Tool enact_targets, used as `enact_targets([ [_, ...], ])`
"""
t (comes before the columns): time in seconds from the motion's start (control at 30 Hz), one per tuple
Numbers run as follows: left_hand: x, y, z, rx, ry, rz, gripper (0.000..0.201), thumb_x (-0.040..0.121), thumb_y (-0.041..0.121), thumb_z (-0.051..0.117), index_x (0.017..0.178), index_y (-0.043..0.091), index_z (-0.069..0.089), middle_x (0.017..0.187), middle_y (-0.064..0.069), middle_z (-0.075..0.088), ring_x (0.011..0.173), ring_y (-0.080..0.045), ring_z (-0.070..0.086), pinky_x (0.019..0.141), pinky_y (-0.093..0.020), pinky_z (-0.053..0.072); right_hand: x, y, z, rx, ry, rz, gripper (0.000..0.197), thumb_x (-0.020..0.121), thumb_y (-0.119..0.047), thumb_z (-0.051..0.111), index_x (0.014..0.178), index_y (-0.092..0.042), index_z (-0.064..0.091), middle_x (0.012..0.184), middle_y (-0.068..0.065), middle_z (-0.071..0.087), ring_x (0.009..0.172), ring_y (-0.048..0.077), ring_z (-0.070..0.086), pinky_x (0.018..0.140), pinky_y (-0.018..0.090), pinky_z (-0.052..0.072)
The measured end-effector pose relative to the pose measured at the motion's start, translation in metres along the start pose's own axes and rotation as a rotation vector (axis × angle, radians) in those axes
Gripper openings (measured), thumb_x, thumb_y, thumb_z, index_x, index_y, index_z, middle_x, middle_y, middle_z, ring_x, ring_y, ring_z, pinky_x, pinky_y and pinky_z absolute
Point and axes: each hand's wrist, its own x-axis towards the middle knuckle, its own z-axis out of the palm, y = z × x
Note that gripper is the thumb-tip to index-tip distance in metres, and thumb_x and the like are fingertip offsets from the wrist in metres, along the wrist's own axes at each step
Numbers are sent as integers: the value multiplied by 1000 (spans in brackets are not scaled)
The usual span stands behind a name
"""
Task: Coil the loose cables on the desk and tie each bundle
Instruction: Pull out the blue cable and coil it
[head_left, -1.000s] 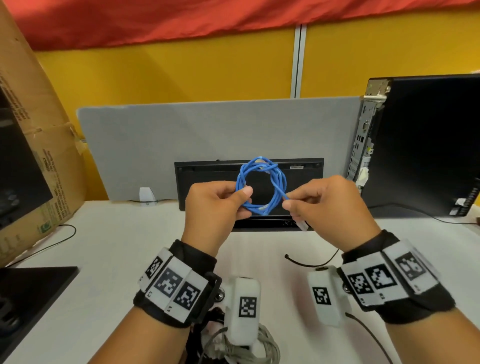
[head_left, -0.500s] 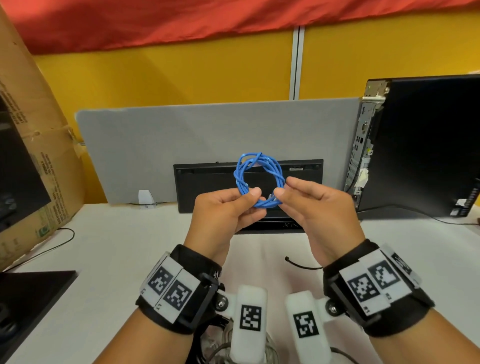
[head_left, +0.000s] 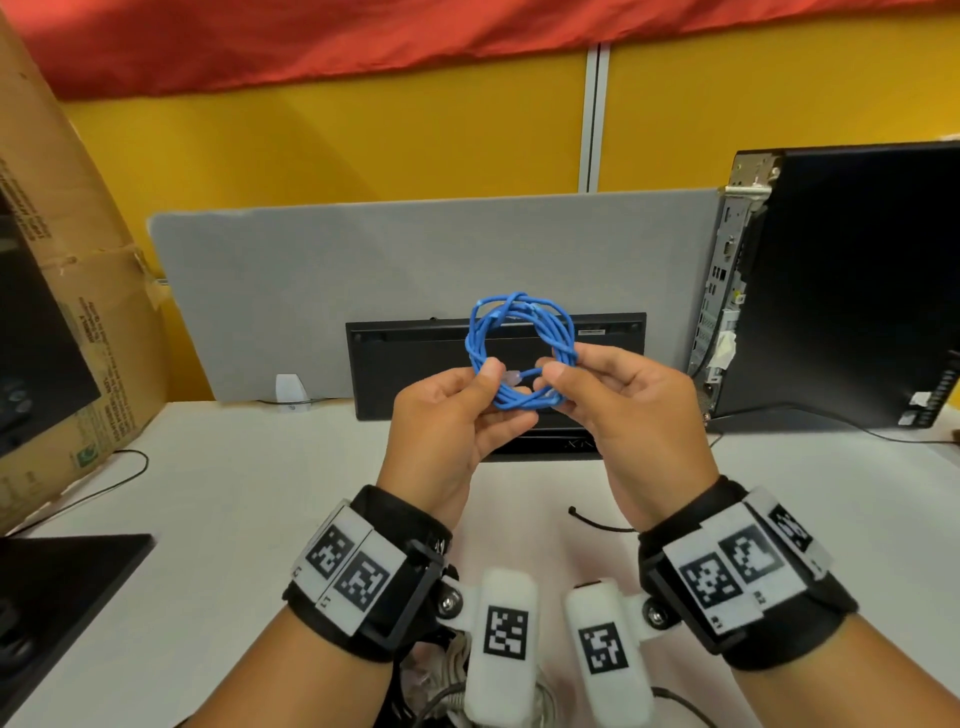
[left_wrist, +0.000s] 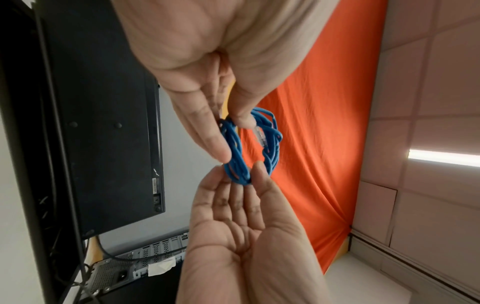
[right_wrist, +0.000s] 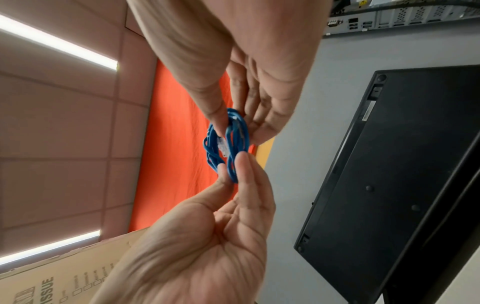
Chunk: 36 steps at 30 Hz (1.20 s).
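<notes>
Item: blue network cable (head_left: 521, 353), wound into a small round coil, held in the air above the white desk (head_left: 218, 499), in front of a black keyboard (head_left: 415, 364) propped on edge against a grey divider panel (head_left: 363, 260).

Left hand (head_left: 447, 426): thumb and fingers pinch the coil's lower left side; the thumb tip sits beside a clear plug (head_left: 511, 376) at the cable's end.
Right hand (head_left: 634, 415): thumb and fingers pinch the coil's lower right side.

Writing: the cardboard box (head_left: 78, 312) at left carries print too small to read in the head view; the right wrist view shows the word "ISSUE" on it, its first letters cut off. Both wristbands bear square black-and-white markers. A label on the keyboard's underside is illegible.

Head view only: a black computer tower (head_left: 852, 280) at right with its rear ports facing the divider, a thin black cable (head_left: 597, 522) lying on the desk between the wrists, and a grey cable bundle (head_left: 441, 691) at the near edge.
Wrist views only: ceiling panels with strip lights, the red cloth (left_wrist: 324, 144) hanging down, and both open palms with the clear plug lying across the coil's opening.
</notes>
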Motion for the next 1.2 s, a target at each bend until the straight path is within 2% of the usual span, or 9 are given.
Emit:
enact_targets([
  [0.23, 2, -3, -2, 49, -13, -30, 26, 99, 16, 49, 105, 1, 69, 97, -14, 75, 87, -22, 73, 68, -25, 57, -2, 0, 1, 218, -134, 127, 19, 88, 3, 58, 106, 0, 66, 90, 15, 74, 87, 27, 72, 83, 33, 58],
  [0.4, 6, 1, -7, 31, -48, -111, 25, 97, 15, 54, 92, 3, 75, 94, -14, 74, 78, -18, 69, 65, -24, 55, 1, -1, -1, 360, -206, 235, 22, 89, 0, 53, 109, 1, 62, 87, 13, 66, 89, 28, 65, 91, 40, 53],
  [0.53, 7, 7, -9, -90, -91, -254, 21, 86, 20, 64, 78, 6, 77, 84, -13, 68, 63, -17, 63, 59, -25, 55, 5, -4, -6, 379, -270, 250, 24, 92, -7, 48, 113, -1, 61, 68, 3, 60, 72, 15, 60, 81, 29, 51],
  [0.63, 8, 7, -11, -94, -79, -233, 17, 77, 17, 70, 84, 3, 77, 87, -14, 69, 70, -20, 68, 60, -25, 56, 7, -5, -9, 161, -319, 174, 26, 97, 1, 41, 115, -1, 60, 61, -1, 58, 65, 10, 56, 71, 23, 50],
  [0.87, 4, 5, -8, 54, -159, -137, 15, 84, 5, 67, 97, 3, 74, 95, -17, 74, 88, -27, 73, 72, -30, 59, 10, -7, -15, -230, -331, 111, 53, 81, 19, 55, 121, -16, 53, 85, 5, 52, 81, 24, 48, 80, 46, 47],
  [0.97, 3, 4, -6, 121, -101, -81, 11, 85, 6, 66, 93, 4, 73, 92, -17, 74, 85, -26, 73, 70, -29, 58, 15, -7, -20, -305, -375, 157, 45, 82, 0, 70, 118, -23, 56, 104, 10, 60, 92, 23, 58, 91, 49, 50],
  [1.07, 4, 6, -6, 153, -34, -38, 9, 84, 12, 69, 86, 5, 75, 90, -15, 74, 81, -25, 73, 66, -25, 57, 27, -6, -35, -419, -315, 256, 35, 85, -31, 70, 117, -20, 62, 99, 0, 70, 88, 12, 66, 79, 33, 55],
  [1.13, 5, 8, -8, 159, -6, -29, 10, 85, 14, 70, 80, 7, 76, 87, -11, 74, 75, -20, 73, 65, -23, 57, 38, -6, -55, -656, -194, 257, 24, 89, -35, 64, 105, -18, 68, 94, 2, 71, 82, 11, 66, 71, 27, 55],
  [1.2, 7, 9, -10, 160, 13, -23, 11, 85, 15, 70, 78, 9, 76, 86, -9, 74, 72, -17, 72, 66, -23, 57, 47, -3, -79, -925, -114, 281, 23, 91, -30, 60, 94, -10, 72, 90, 9, 73, 81, 18, 66, 73, 32, 57],
])
